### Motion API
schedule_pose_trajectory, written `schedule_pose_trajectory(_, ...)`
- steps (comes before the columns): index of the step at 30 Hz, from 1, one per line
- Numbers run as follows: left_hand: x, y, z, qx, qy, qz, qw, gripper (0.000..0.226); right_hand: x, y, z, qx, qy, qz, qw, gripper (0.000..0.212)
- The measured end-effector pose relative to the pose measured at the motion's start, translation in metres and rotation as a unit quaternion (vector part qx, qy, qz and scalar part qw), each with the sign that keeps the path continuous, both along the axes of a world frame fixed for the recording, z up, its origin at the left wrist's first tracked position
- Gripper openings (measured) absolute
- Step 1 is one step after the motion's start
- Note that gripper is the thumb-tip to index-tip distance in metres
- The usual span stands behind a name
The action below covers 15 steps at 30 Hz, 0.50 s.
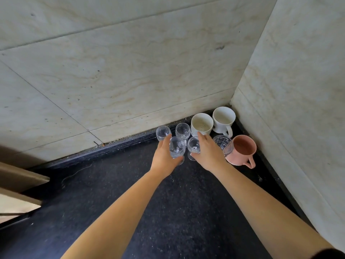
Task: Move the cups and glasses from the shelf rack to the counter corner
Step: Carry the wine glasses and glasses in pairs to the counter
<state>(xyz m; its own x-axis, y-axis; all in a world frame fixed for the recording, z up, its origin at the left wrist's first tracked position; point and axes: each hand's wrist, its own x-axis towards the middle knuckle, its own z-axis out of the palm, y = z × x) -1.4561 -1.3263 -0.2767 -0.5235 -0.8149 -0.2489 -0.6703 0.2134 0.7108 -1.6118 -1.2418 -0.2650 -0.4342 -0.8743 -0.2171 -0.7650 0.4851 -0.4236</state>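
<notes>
Though crowded, mugs [202, 124] behind glasses [182, 130]

You have four clear stemmed glasses [182, 130] in front of you, one patterned cut-glass tumbler [223, 143], two white mugs [202, 124] and one pink mug [242, 149]: eight drinking vessels altogether.

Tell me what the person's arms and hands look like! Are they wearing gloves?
No gloves. The left hand and right hand are both bare, with no rings, watch or bracelets showing. The left arm and right arm are bare too, far up past the wrists. Only at the bottom right corner does a bit of dark cloth peek in, maybe the edge of a short sleeve.
</notes>
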Motion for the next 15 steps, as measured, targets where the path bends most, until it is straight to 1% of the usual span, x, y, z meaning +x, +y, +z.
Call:
schedule_pose_trajectory(2, 0.002, 0.001, 0.008, 0.011, -0.01, -0.011, 1.0, 0.101, 0.001, 0.003, 0.01, -0.007, -0.011, -0.007, 1.0, 0.082)
schedule_pose_trajectory(3, 0.005, 0.001, 0.014, 0.012, -0.017, -0.013, 1.0, 0.102, 0.001, 0.005, 0.017, -0.011, -0.009, -0.007, 1.0, 0.08)
schedule_pose_trajectory(5, 0.014, 0.001, 0.03, -0.01, -0.037, -0.019, 0.999, 0.1, 0.0, 0.006, 0.036, -0.02, 0.008, -0.002, 1.0, 0.069)
schedule_pose_trajectory(7, 0.027, -0.003, 0.054, -0.054, -0.053, -0.027, 0.997, 0.092, -0.003, 0.006, 0.062, -0.038, 0.04, 0.006, 0.998, 0.057)
schedule_pose_trajectory(9, 0.042, -0.011, 0.088, -0.109, -0.065, -0.037, 0.991, 0.085, -0.005, 0.003, 0.094, -0.075, 0.066, 0.023, 0.995, 0.052)
schedule_pose_trajectory(12, 0.061, -0.023, 0.157, -0.22, -0.075, -0.025, 0.972, 0.073, -0.004, -0.007, 0.152, -0.136, 0.09, 0.038, 0.986, 0.054)
schedule_pose_trajectory(15, 0.084, -0.023, 0.237, -0.353, -0.069, 0.023, 0.933, 0.065, 0.006, -0.019, 0.214, -0.214, 0.154, 0.058, 0.963, 0.059)
